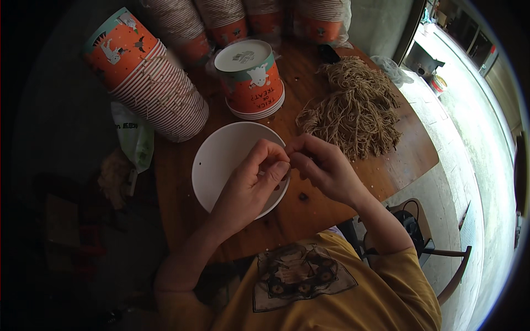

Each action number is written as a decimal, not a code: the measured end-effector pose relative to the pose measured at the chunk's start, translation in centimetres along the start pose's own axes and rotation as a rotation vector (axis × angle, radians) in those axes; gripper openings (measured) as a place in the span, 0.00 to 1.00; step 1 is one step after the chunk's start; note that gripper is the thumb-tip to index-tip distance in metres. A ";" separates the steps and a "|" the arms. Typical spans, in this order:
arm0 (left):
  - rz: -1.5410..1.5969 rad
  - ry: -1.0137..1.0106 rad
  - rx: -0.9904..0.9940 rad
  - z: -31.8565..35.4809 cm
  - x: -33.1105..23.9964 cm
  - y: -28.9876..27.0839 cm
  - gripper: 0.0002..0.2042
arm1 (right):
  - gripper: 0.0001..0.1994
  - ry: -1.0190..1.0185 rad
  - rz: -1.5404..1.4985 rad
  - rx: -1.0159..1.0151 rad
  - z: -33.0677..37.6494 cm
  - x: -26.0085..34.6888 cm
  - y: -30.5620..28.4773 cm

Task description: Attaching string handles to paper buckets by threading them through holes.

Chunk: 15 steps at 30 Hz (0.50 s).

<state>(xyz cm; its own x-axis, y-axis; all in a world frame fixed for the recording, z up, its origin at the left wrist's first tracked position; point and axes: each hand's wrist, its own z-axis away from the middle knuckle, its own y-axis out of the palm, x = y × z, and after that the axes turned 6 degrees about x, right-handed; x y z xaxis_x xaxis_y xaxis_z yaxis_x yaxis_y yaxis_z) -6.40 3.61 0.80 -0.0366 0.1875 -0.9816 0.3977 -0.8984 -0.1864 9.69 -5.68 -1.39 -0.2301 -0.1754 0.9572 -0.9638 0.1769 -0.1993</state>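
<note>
A white-lined paper bucket [215, 165] stands on the wooden table in front of me, its open mouth facing up. My left hand [251, 182] is closed in a pinch over the bucket's right side, thumb against the fingers. My right hand [326, 168] meets it fingertip to fingertip near the bucket's right rim, also pinched. What the fingers hold, if anything, is too small or hidden to make out. Beyond the right hand lies a loose heap of tan twine [359, 107] in many strands.
Upside down behind the bucket stands a short stack of orange printed paper buckets [251, 83]. A tall stack with twine [154, 83] leans at the left. More wrapped stacks [221, 19] line the back of the table [408, 157]. A wooden chair [455, 276] is at the right.
</note>
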 end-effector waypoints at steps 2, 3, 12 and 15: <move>-0.006 0.005 -0.014 -0.2 -0.1 0.0 0.06 | 0.06 -0.042 0.021 0.026 0.5 -0.5 -0.2; -0.013 0.008 -0.028 -0.3 -0.1 0.1 0.06 | 0.06 -0.044 0.023 0.026 0.7 -0.6 -0.2; -0.187 0.100 -0.061 -0.3 0.0 0.2 0.05 | 0.07 0.029 0.126 0.017 1.4 -0.4 -0.1; -0.096 0.036 -0.041 -0.3 -0.1 0.3 0.05 | 0.07 -0.067 0.195 0.051 1.1 -0.2 -0.1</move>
<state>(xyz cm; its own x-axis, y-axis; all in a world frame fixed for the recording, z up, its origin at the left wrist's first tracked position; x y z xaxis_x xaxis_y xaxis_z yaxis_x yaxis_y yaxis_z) -6.04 3.44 0.89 -0.0436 0.2872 -0.9569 0.4311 -0.8586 -0.2774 9.69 -6.78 -1.80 -0.4197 -0.2070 0.8838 -0.9054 0.1650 -0.3913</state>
